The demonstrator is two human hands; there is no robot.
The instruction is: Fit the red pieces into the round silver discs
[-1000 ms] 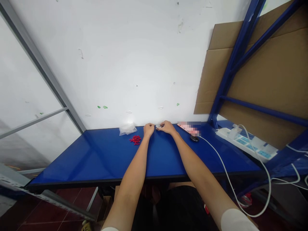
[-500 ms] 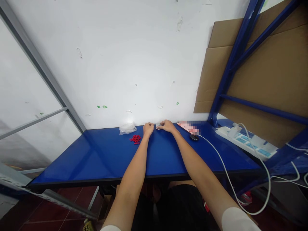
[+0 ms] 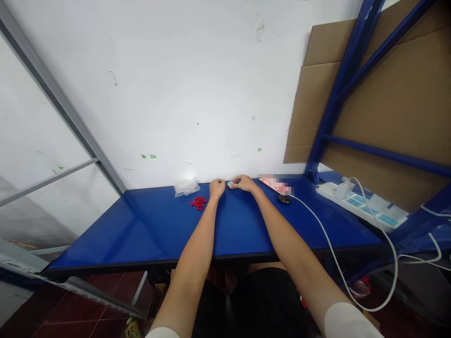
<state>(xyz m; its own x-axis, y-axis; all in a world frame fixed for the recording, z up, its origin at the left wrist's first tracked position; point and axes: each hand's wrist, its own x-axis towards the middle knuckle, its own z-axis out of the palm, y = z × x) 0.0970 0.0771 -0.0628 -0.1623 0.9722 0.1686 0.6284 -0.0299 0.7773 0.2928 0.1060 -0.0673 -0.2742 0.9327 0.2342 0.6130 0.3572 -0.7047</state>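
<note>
My right hand [image 3: 245, 183] grips a small pale, roundish object [image 3: 231, 184] between thumb and fingers, near the far edge of the blue table [image 3: 151, 230]. Its exact kind is too small to make out. Just left of it, my left hand [image 3: 217, 188] is closed with the fingertips pressed together. Whatever those fingertips may hold does not show. Beside my left wrist lies a small heap of red pieces [image 3: 198, 203]. A clear plastic bag [image 3: 186, 186] rests behind the heap, against the wall.
A black round object [image 3: 284, 199] with a white cable [image 3: 322, 230] lies right of my right forearm, before a partly blurred pink and white flat item [image 3: 273, 184]. Farther right are a white power strip [image 3: 362, 206], a blue metal frame [image 3: 338, 94] and cardboard [image 3: 303, 108].
The small pale object seems slightly tilted in my right hand. Both hands stay in nearly the same place, and the camera view has shifted a little.
</note>
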